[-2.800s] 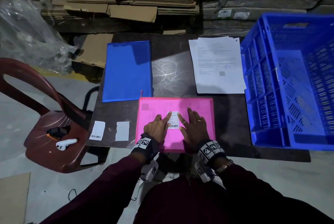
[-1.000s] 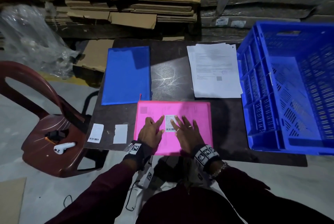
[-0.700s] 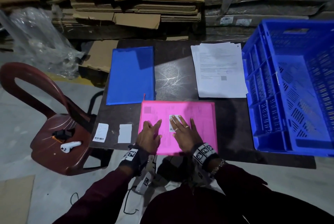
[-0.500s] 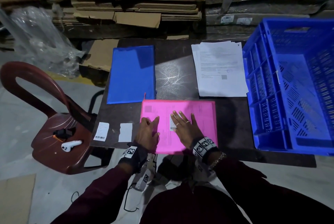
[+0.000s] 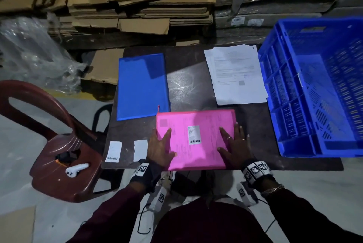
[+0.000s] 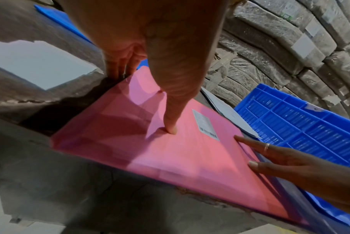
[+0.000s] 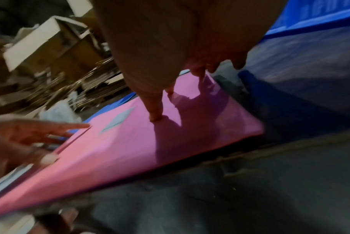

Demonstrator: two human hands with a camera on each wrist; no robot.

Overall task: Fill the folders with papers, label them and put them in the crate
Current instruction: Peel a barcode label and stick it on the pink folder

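On the brown chair (image 5: 59, 164) at the far left lie a white earbud-like gadget (image 5: 76, 169) and a small dark item, neither part of the job. On the table (image 5: 253, 125), 1 spare barcode label (image 5: 113, 151) and 1 blank white slip (image 5: 140, 150) wait near the front edge, and behind them lies the blue folder (image 5: 142, 85), flat and with no label showing; whether it holds papers cannot be told.

The pink folder (image 5: 196, 140) sits at the front middle of the table, papers showing through it and 1 barcode label (image 5: 194, 134) stuck on its face, so it looks filled and labelled. The left hand (image 5: 160, 148) lies spread at its left edge, thumb on top and fingers at the side; the right hand (image 5: 234, 144) lies spread at its right edge, thumb and forefinger on the cover. Neither hand has closed round it yet.

Further right, a stack of papers (image 5: 235, 74) remains, then the blue crate (image 5: 318, 89), which seems to have no folder in it. By this reckoning, 0 folders are crated; the pink one probably goes next, with the blue one left.
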